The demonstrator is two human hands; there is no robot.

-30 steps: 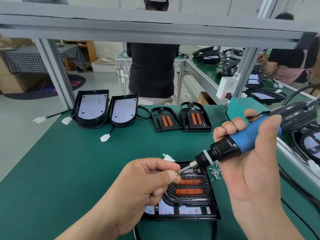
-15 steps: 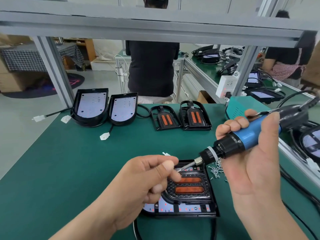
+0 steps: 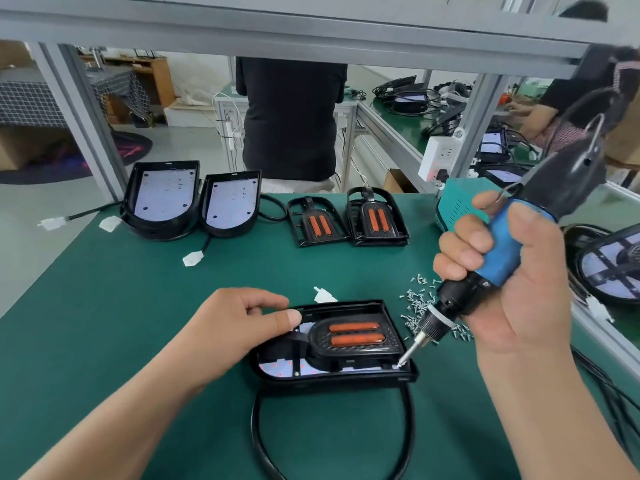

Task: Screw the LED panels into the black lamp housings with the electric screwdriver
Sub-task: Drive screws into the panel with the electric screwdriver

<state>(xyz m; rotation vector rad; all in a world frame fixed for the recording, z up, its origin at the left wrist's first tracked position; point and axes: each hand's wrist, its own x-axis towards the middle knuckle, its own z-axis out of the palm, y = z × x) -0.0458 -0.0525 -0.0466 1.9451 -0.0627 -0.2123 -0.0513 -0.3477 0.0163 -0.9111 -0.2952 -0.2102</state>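
A black lamp housing [image 3: 398, 375] lies on the green mat in front of me, with a white LED panel [image 3: 277, 369] and a black insert with two orange strips [image 3: 353, 336] inside it. My left hand [image 3: 239, 327] rests on the housing's left end, thumb pressing on the insert's edge. My right hand [image 3: 509, 285] grips the blue and black electric screwdriver [image 3: 498, 261], tilted down to the left. The screwdriver's bit tip [image 3: 401, 362] touches the housing's near right corner. A pile of small silver screws [image 3: 420, 303] lies just right of the housing.
At the back of the mat stand two housings with white panels [image 3: 162, 199] [image 3: 230, 204] and two black inserts with orange strips [image 3: 317, 223] [image 3: 375, 216]. A black cable [image 3: 263, 431] loops toward me. A teal box [image 3: 457, 206] and more lamps [image 3: 609, 265] sit right. A person stands beyond the bench.
My left hand let go of the bit tip and dropped onto the housing's left end. The screwdriver swung more upright and its bit came down onto the housing's near right corner.
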